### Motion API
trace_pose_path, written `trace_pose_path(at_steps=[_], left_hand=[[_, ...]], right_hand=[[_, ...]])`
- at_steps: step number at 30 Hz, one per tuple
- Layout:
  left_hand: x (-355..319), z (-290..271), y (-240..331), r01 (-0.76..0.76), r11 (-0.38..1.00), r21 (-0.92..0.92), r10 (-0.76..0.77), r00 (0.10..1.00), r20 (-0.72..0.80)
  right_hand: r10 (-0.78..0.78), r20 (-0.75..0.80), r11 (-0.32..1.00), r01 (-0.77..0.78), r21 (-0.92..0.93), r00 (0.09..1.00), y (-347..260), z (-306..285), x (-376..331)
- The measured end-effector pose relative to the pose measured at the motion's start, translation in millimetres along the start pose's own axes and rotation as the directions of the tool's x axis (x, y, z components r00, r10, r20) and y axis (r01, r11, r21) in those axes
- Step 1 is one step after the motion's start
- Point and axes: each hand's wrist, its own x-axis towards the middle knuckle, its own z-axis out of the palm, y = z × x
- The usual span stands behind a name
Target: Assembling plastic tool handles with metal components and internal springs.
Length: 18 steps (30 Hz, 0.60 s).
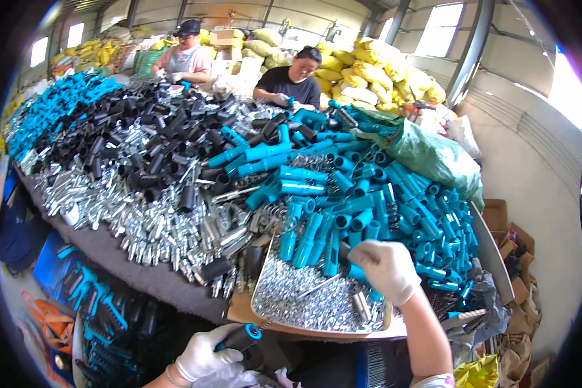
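Observation:
My left hand [204, 354], in a white glove, is closed round a short black cylinder with a teal ring at its end [244, 336], held in front of the table edge. A small coil seems to stick up from that ring. Over the tray of small metal bits [281, 301], my gloved right hand [388, 268] has its fingers bent together, pointing left; what they pinch is hidden. Just below the fingers lies a teal tube [357, 274]. A thin metal rod [320, 286] and a short silver sleeve [361, 306] lie on the bits.
Teal tubes [304, 174] are heaped behind the tray, silver metal parts [155, 239] and black sleeves [155, 139] to the left. A green sack [436, 155] lies at right. Two people work across the table. A blue crate [52, 262] stands lower left.

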Motion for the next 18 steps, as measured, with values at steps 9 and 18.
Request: trace_pose_path(at_steps=[9, 18], left_hand=[[63.6, -14.6, 7.6, 0.149, 0.829, -0.539, -0.221, 0.973, -0.071], [64.2, -18.1, -22.6, 0.07, 0.835, -0.546, -0.187, 0.969, -0.162]], right_hand=[[-0.22, -0.332, 0.91, 0.071, -0.408, 0.917, 84.8, -64.5, 205.8], [0.168, -0.24, 0.735, -0.284, -0.616, 0.956, 141.5, -40.0, 368.8]])
